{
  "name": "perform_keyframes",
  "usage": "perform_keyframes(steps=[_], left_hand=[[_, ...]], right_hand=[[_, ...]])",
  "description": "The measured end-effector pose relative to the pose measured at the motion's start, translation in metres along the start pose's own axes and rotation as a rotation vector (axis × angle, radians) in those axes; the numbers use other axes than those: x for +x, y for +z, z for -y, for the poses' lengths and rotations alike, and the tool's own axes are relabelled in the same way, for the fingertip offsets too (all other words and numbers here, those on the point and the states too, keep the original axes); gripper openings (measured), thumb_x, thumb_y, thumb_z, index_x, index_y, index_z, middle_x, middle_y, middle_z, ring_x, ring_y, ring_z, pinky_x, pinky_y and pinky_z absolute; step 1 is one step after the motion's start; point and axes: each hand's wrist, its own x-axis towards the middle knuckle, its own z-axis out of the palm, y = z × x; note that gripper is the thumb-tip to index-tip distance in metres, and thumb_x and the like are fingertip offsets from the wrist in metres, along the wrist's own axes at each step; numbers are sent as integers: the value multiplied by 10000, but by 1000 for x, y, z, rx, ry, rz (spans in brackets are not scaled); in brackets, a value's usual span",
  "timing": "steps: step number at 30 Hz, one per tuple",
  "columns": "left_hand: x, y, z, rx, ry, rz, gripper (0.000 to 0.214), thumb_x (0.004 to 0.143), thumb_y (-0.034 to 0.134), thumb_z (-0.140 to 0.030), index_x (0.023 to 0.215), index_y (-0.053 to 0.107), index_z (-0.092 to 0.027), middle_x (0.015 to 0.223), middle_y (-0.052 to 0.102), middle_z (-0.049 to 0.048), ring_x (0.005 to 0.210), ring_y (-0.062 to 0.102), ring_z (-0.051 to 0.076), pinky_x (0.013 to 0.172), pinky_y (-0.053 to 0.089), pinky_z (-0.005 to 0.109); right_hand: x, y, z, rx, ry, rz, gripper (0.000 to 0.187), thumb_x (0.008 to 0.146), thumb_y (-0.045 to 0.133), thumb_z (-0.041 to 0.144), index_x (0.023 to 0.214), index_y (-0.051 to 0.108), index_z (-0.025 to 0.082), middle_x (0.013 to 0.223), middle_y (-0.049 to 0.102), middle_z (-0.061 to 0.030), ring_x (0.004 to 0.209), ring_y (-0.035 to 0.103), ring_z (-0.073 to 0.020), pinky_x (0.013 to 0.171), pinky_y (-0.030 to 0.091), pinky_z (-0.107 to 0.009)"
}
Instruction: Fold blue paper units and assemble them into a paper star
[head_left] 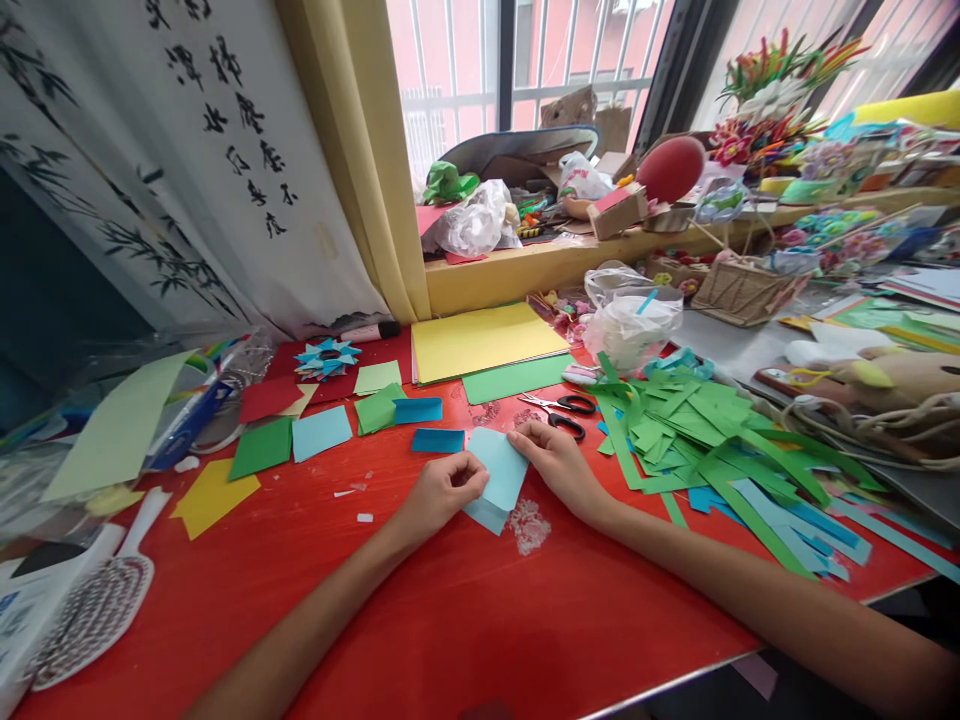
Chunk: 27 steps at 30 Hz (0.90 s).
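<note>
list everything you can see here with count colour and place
light blue paper: 1, light blue, centre
folded papers: 2, blue, just behind it
scissors: 1, black handles, centre right
green strips: many, green, right
blue strips: several, blue shades, right
loose paper pieces: several, mixed colours, left
paper stack: 1, yellow on top, back centre
star-shaped ring: 1, blue and white, back left
marker: 1, pink and black, back left
hairbrush: at least 1, white, front left
basket: 1, brown, back right
curtain: 1, yellow, back left
table: 1, red, underneath
other clutter: uncounted, mixed, back and sides
left hand: 1, bare, pinching the paper's left edge
right hand: 1, bare, at its far right corner
</note>
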Motion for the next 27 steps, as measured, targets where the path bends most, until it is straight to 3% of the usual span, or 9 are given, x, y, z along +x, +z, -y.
perform_keyframes(steps=[9,13,16,19,22,24,27], left_hand=[[1,-2,4,-33,-2,-11,242,767,462,-366,654,447,-152,607,375,-39,559,328,82,519,275,198],[0,0,2,9,2,-46,232,772,450,-351,647,440,-156,604,380,-37,557,332,85,517,275,203],[-1,1,-2,106,23,-172,245,791,417,-331,613,397,-165,589,354,-38,549,313,89,506,257,209],[-3,1,-5,197,37,-285,264,814,383,-327,601,358,-173,576,321,-42,537,296,91,497,241,215],[-3,1,-7,265,47,-338,244,827,367,-320,630,388,-178,590,353,-38,544,329,98,510,270,218],[-3,1,-7,320,78,-335,202,827,369,-287,668,429,-179,646,424,-21,609,397,112,564,321,223],[-4,2,-8,404,152,-242,108,807,392,-217,777,489,-184,814,508,15,787,467,144,697,375,246]], right_hand=[[4,-2,-6,61,57,-37,322,801,422,455,654,462,171,518,457,30,430,440,-97,419,331,-211],[15,-17,-17,51,82,-230,325,799,410,472,696,475,171,456,434,45,362,367,-77,365,272,-195],[24,-27,-23,67,79,-307,284,798,421,446,795,483,169,458,430,54,366,383,-77,367,287,-187],[27,-29,-23,70,102,-221,335,802,421,409,1033,439,167,462,474,53,380,461,-101,383,354,-194],[27,-28,-20,76,125,-105,423,805,424,381,1168,363,173,595,577,5,439,536,-112,409,415,-203],[27,-29,-19,85,123,-47,440,809,420,377,1192,355,172,645,599,-15,442,538,-108,406,421,-202],[27,-31,-18,55,111,-14,455,811,417,395,1199,376,161,541,562,14,372,470,-94,361,367,-191]])
